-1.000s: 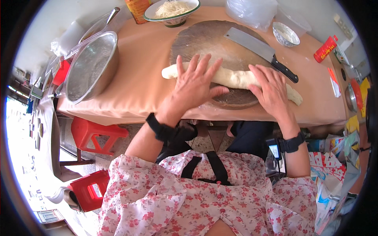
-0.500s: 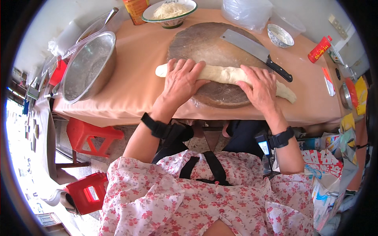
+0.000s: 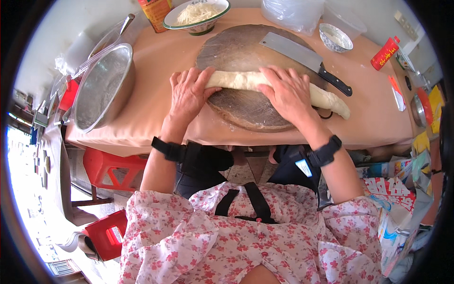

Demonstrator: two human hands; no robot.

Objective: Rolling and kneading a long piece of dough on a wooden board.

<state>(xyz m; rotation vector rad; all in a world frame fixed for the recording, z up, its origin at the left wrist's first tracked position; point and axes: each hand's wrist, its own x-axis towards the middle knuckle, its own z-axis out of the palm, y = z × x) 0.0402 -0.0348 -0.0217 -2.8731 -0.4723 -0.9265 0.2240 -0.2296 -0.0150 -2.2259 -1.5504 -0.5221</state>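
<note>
Main hazard: uneven thickness; the left hand [image 3: 189,94] is curled round one end of the dough roll [image 3: 236,80], thumb on the near side, fingers over the far side; the right hand [image 3: 289,92] lies draped over it past the middle, fingers bent, whether gripping or only pressing I can't make out; a hard pull between the hands could thin or tear the middle; the tail to the right of the right hand droops over the rim of the round board [image 3: 246,111] toward the table [image 3: 156,99], so it could crease there; the cleaver [image 3: 295,49] lies just beyond the right hand, handle near the knuckles; a careless push outward could knock it.

Roll itself: across the board, under both hands; pale cream, matte, long; lumpy and dimpled between the hands, smoother and blunt-ended at the tail.
</note>
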